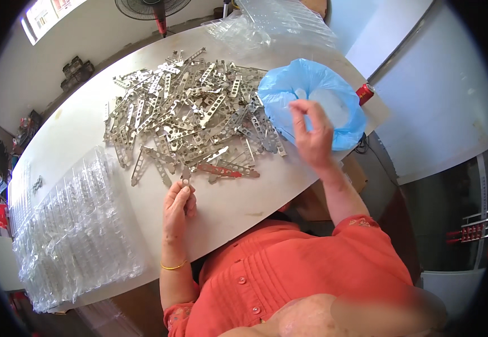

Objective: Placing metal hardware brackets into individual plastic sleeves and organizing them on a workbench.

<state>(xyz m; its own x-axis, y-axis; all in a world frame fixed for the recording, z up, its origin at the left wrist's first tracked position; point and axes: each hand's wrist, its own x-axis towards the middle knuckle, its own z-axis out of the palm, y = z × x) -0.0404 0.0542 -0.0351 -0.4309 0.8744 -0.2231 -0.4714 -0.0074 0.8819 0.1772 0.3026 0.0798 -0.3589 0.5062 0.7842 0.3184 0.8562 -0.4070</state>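
Note:
My left hand [179, 205] is closed near the table's front edge, pinching a small flat metal piece [185, 173] with a rounded hole between thumb and fingers. My right hand [315, 133] is raised over the near side of a blue plastic bag [352, 106] spread open like a lined bowl. Its thumb and forefinger come together in a pinch; whatever is between them is too small to make out. Beyond my left hand spreads a big heap of perforated metal strips [171, 115]. At the heap's near edge lies a red-marked strip [219, 170].
Stacked clear plastic trays [81, 230] cover the table's left end. More clear plastic packaging [280, 25] lies at the far edge. A red can [365, 94] stands just past the blue bag. Behind the table is a fan [155, 8]; a cardboard box [353, 175] sits below its right side.

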